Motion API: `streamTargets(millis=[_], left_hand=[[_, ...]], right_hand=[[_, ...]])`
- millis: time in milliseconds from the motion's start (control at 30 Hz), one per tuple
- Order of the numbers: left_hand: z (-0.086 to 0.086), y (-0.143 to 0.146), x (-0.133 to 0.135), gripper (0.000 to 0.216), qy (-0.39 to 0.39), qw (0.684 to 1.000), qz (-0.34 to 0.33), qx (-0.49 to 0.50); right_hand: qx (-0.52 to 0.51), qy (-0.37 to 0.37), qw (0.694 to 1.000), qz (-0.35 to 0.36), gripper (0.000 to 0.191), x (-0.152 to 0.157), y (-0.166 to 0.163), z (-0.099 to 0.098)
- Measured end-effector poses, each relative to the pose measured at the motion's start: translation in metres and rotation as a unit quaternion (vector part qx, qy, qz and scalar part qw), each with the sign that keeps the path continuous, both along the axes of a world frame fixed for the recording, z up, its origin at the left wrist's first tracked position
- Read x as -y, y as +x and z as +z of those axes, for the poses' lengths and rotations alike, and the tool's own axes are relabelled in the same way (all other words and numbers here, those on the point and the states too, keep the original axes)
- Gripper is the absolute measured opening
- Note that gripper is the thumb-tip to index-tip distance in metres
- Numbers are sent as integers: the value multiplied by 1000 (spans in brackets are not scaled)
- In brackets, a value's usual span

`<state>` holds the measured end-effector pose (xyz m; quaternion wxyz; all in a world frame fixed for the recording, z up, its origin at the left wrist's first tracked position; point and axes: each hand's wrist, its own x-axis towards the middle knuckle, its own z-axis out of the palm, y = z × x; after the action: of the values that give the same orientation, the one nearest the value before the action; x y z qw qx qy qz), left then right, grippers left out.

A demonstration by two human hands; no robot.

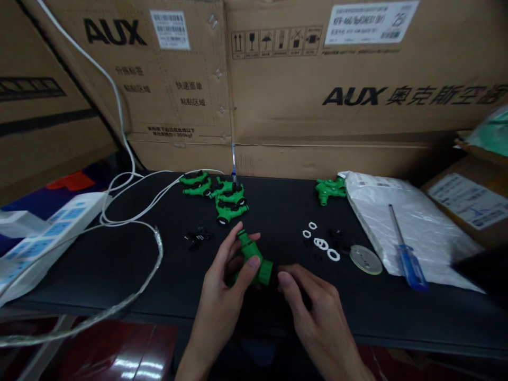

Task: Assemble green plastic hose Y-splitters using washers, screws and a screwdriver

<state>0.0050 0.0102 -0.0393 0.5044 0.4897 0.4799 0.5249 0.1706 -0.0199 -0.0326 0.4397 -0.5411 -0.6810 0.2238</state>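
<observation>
My left hand grips a green Y-shaped hose connector, thumb across its body. One narrow ribbed end points up and away; the wide collar faces right. Beside that collar my right hand is closed in a pinch, and something dark at its fingertips is too small to make out. Green connectors with black parts lie beyond my left hand. Small black pieces are grouped to the left. White ring washers and small black parts are scattered to the right, near a round metal disc.
Plain green connectors rest at the back right against a white plastic package, which bears a blue screwdriver. Large cardboard boxes wall the back. Left are a power strip and looped white cables.
</observation>
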Motion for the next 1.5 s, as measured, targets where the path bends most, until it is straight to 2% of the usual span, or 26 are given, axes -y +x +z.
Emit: streamTargets(millis=[33, 133, 200, 300, 400, 500, 600, 667, 800, 1000, 1133, 1200, 1300, 1433, 1500], left_hand=[[0, 0, 0, 59, 1, 1000, 2, 0], [0, 0, 0, 58, 3, 1000, 0, -4], [-1, 0, 0, 59, 5, 1000, -3, -11], [-2, 0, 0, 60, 11, 1000, -2, -13], [-3, -1, -1, 60, 12, 1000, -4, -12], [-2, -2, -2, 58, 13, 1000, -1, -5], [-1, -2, -2, 55, 12, 1000, 5, 8], [-1, -2, -1, 56, 14, 1000, 6, 8], [-1, -2, 0, 58, 32, 999, 24, -23], [-2, -1, 0, 59, 41, 997, 38, -56], [-2, 0, 3, 58, 50, 996, 23, -71], [-1, 0, 5, 57, 47, 996, 22, -69], [0, 0, 6, 59, 34, 997, 32, -59], [-2, 1, 6, 53, 12, 1000, 22, -7], [-3, 2, 5, 44, 7, 1000, 11, 23]], right_hand=[[-1, 6, 1000, 1, 21, 1, 1, -1], [-16, 29, 999, 34, 42, 3, 2, -8], [-38, 22, 998, 50, 32, 4, 0, -10], [-59, -34, 997, 27, 13, 4, -6, -5], [-70, -92, 993, 5, 34, 2, -12, 1], [-116, -93, 989, 19, 19, 3, -12, 0], [-153, -68, 984, 55, 37, 5, -11, -7], [-178, -76, 979, 60, 30, 6, -12, -11], [-246, -147, 957, 41, 19, 4, -18, -8], [-327, -278, 902, 48, 45, 1, -24, 0], [-316, -326, 889, 55, 56, 5, -20, -3], [-296, -336, 892, 62, 59, 7, -16, -3], [-244, -307, 918, 60, 58, 9, -7, -1], [-160, -219, 962, 7, 42, 9, 18, 3], [-82, -128, 987, -59, 31, 6, 35, 2]])
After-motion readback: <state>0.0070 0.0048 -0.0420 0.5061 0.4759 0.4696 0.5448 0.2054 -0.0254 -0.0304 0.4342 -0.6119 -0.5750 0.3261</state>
